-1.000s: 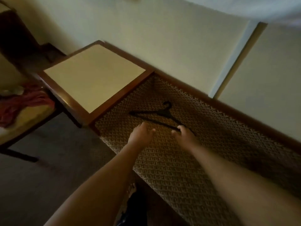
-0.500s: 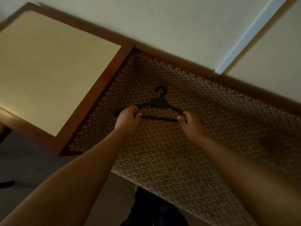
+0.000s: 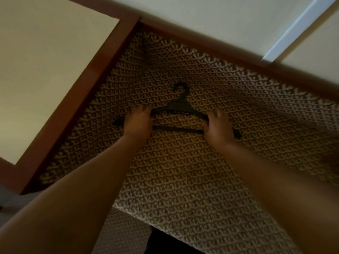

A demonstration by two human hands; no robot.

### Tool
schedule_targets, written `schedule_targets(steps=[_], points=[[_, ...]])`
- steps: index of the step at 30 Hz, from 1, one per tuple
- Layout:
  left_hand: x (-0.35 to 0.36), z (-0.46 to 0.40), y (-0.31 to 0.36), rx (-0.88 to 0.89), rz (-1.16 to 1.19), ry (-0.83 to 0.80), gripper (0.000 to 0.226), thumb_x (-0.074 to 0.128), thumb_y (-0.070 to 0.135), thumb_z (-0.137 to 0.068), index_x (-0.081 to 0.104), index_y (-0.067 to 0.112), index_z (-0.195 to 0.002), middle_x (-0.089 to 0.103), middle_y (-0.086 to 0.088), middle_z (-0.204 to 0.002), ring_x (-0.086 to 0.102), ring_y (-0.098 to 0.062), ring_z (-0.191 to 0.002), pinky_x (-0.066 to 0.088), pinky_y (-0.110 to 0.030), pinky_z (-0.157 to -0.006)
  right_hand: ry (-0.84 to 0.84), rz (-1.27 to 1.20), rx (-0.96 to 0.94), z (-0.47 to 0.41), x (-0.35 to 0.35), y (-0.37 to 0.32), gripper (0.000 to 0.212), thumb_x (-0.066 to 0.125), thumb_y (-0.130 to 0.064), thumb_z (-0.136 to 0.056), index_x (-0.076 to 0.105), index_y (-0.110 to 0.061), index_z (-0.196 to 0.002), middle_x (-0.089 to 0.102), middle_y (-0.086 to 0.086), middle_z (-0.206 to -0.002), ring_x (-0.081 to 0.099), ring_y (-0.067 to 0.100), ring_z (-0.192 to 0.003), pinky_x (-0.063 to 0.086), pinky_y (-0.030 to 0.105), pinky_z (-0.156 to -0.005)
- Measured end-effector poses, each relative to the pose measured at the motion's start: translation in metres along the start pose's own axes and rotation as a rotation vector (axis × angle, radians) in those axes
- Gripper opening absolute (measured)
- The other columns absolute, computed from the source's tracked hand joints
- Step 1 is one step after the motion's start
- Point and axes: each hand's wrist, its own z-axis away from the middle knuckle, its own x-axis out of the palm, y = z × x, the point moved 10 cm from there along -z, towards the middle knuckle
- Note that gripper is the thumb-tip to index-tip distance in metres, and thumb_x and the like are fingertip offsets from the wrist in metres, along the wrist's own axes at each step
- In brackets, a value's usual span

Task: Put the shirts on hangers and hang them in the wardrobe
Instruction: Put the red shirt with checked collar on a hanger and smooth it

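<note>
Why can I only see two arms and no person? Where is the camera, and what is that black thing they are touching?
The camera sits on the person's head and looks down, so you see only their own arms reaching forward. There is just this one view. The left hand and the right hand each grip one side of a black hanger, the kind you put shirts on. It lies on a bed cover with a brown and cream woven pattern. To the left is a small table with a pale top and a reddish wooden edge. Behind is a light wall. No shirt shows in this picture.
</note>
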Motion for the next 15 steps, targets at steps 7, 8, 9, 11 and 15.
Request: schedule_targets(steps=[7, 8, 9, 11, 15], points=[[-0.007, 0.012, 0.005, -0.001, 0.012, 0.052, 0.03, 0.05, 0.018, -0.094, 0.057, 0.011, -0.122, 0.052, -0.015, -0.119, 0.049, -0.034, -0.11, 0.041, -0.042, -0.089, -0.014, -0.065, 0.037, 0.001, -0.005, 0.003, 0.021, 0.048, -0.017, -0.096, 0.057, -0.011, -0.115, 0.052, 0.013, -0.121, 0.047, 0.03, -0.111, 0.041, 0.038, -0.091], [-0.012, 0.019, 0.005, 0.002, 0.027, 0.054, 0.03, 0.051, 0.018, -0.094, 0.058, 0.012, -0.122, 0.053, -0.014, -0.118, 0.05, -0.034, -0.109, 0.043, -0.042, -0.086, -0.019, -0.073, 0.031, 0.005, -0.009, 0.002, 0.021, 0.049, -0.017, -0.096, 0.057, -0.011, -0.114, 0.052, 0.012, -0.121, 0.048, 0.029, -0.111, 0.041, 0.038, -0.091], [-0.02, 0.027, 0.006, 0.004, 0.039, 0.056, 0.03, 0.051, 0.019, -0.094, 0.059, 0.013, -0.123, 0.053, -0.014, -0.117, 0.051, -0.033, -0.108, 0.044, -0.041, -0.084, -0.026, -0.084, 0.026, 0.009, -0.014, 0.001, 0.02, 0.05, -0.017, -0.096, 0.057, -0.011, -0.113, 0.053, 0.012, -0.12, 0.049, 0.029, -0.11, 0.042, 0.038, -0.09], [-0.039, 0.044, 0.007, -0.002, 0.051, 0.063, 0.029, 0.05, 0.02, -0.095, 0.058, 0.014, -0.122, 0.053, -0.012, -0.116, 0.049, -0.031, -0.109, 0.044, -0.042, -0.084, -0.038, -0.118, 0.016, 0.021, -0.027, -0.005, 0.017, 0.052, -0.017, -0.095, 0.058, -0.012, -0.109, 0.054, 0.011, -0.116, 0.05, 0.029, -0.107, 0.043, 0.038, -0.089], [-0.092, 0.088, 0.007, -0.026, 0.055, 0.169, 0.028, 0.049, 0.024, -0.096, 0.059, 0.016, -0.122, 0.055, -0.008, -0.114, 0.049, -0.029, -0.107, 0.04, -0.041, -0.088, 0.002, -0.234, 0.019, 0.048, -0.07, -0.021, 0.01, 0.056, -0.017, -0.093, 0.059, -0.012, -0.101, 0.054, 0.009, -0.109, 0.05, 0.028, -0.103, 0.044, 0.042, -0.089]])
